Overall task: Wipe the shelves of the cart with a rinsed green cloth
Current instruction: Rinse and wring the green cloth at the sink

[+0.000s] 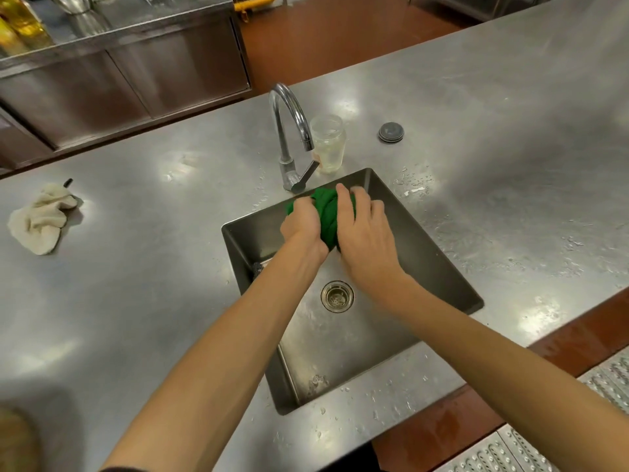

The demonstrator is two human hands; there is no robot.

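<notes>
Hands both grip the green cloth [326, 212] over the far part of the sink [425, 240]: the left hand [303, 223] and the right hand [361, 231] curl their fingers around it. The cloth is a twisted bundle, with its long axis running from far to near. The tap [288, 131] stands just behind it, with a clear jar [328, 144] beside the tap. A beige rag [39, 219] lies well to the left on the counter [163, 274].

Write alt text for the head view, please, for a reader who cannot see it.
The left hand and right hand grip a bunched green cloth over a steel sink by the faucet. A beige rag lies left on the counter.
</notes>
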